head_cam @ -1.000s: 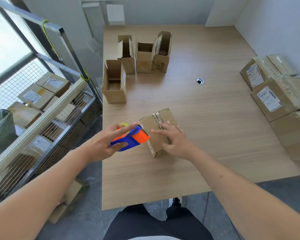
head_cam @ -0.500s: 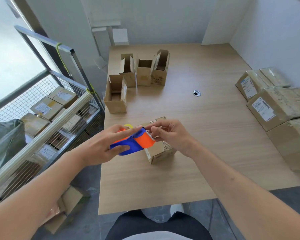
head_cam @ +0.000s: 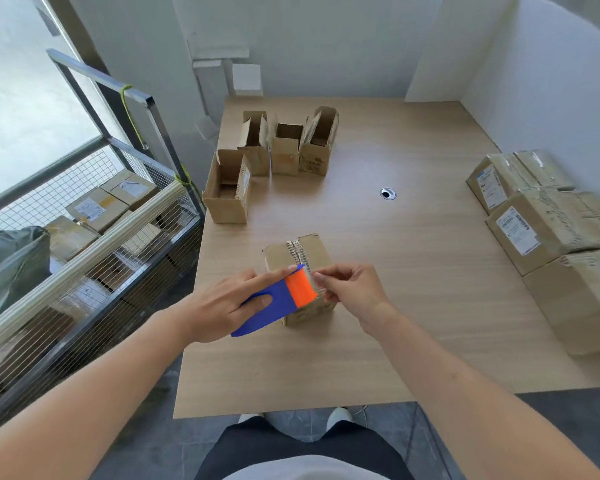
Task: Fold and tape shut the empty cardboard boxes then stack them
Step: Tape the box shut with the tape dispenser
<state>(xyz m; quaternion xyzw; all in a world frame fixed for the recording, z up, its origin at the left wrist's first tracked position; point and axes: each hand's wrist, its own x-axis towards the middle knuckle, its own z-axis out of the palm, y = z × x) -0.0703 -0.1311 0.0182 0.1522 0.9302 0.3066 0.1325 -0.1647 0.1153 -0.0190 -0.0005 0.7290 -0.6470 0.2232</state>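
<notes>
Two hands above the closed box (head_cam: pixel 297 254) at the table's (head_cam: pixel 413 271) near-left: left hand (head_cam: pixel 222 303) grips the tape dispenser (head_cam: pixel 281 299), forefinger extended along it; right hand (head_cam: pixel 352 291) pinches at its orange end.

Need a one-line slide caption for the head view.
Left hand holds a tape dispenser while right hand pinches its tape end over a closed cardboard box.

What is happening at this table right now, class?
A person is taping a small closed cardboard box on the wooden table. The left hand holds a blue and orange tape dispenser above it, while the right hand pinches the tape end at the dispenser's front. Four open boxes wait farther back.
</notes>
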